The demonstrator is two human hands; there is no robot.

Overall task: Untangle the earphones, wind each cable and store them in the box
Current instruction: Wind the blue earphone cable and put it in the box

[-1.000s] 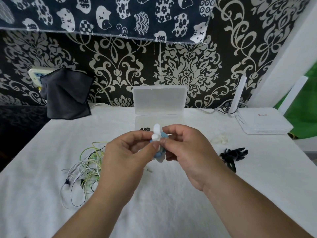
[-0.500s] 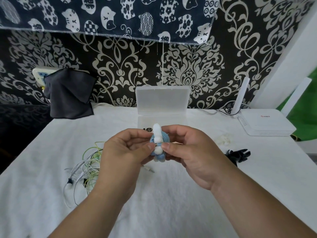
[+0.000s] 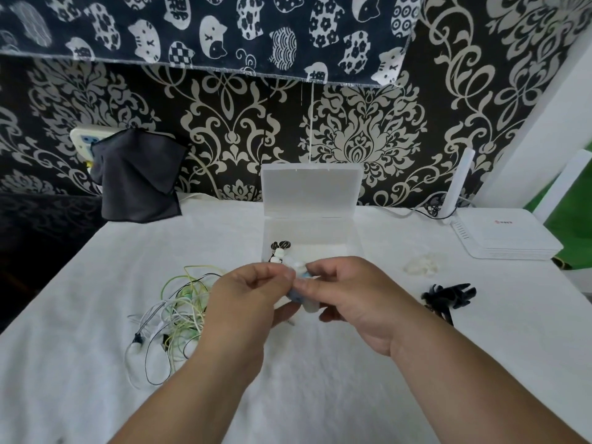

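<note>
Wound blue-and-white earphone bundle (image 3: 303,298) hangs pinched between left hand (image 3: 243,302) and right hand (image 3: 355,299) together, just near of the clear plastic box (image 3: 354,248). If either pinch slackens, the coil could spring loose.

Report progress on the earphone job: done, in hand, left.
Done: one wound set lies in the open box. In hand: the left hand and right hand pinch a blue-and-white bundle. Left: stowing it, then the tangle of green, white and black cables on the table.
</note>
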